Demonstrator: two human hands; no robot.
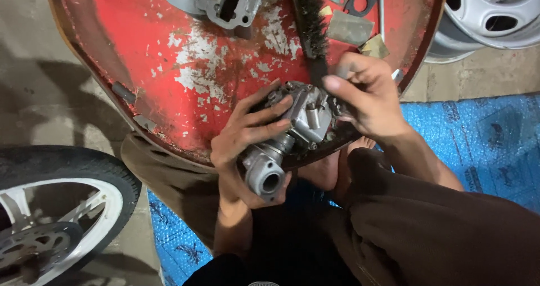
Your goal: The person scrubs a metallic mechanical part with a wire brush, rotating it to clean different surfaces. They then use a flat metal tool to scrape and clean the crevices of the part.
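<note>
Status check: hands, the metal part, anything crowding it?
Left hand grips grey carburetor. Right hand at its top, pinching. Wire brush just behind, on red pan.

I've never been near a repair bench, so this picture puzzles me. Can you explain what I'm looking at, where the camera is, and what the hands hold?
The camera sits on the person's head and looks down at their own lap and hands. The left hand grips a grey metal engine part with a round opening. The right hand works at its top; what its fingers pinch is unclear. Both rest at the edge of a worn red metal tray, where a wire brush and flat gaskets lie. A motorcycle wheel stands at lower left.
</note>
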